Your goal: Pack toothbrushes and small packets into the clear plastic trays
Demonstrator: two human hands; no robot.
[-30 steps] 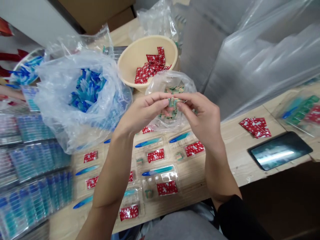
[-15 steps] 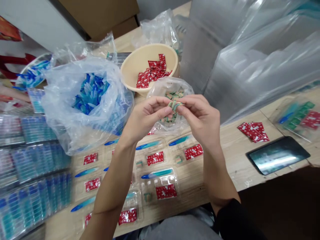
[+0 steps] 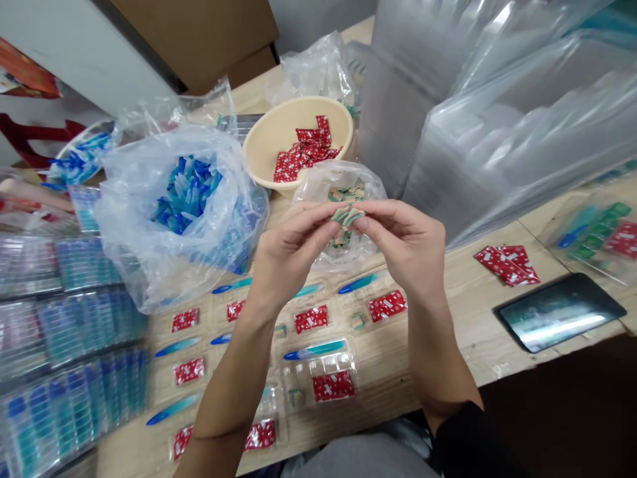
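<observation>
Small striped green-and-tan pieces are pinched between the fingertips of both hands. My left hand grips them from the left and my right hand from the right, with the fingertips close together. Just behind and under the fingers is a clear plastic bag of similar pieces. Clear trays lie below the hands, several with a blue-teal stick and a red packet; some also show a striped piece. My forearms cover part of these trays.
A cream bowl holds red packets. Left of it sits a plastic bag of blue pieces, above stacked filled trays. At right are tall stacked clear trays, red packets and a phone. Someone's arm shows far left.
The pieces between my fingertips have turned and spread slightly. Both hands stay close together above the bag. The whole view has shifted a little, with the table contents lower and further right.
</observation>
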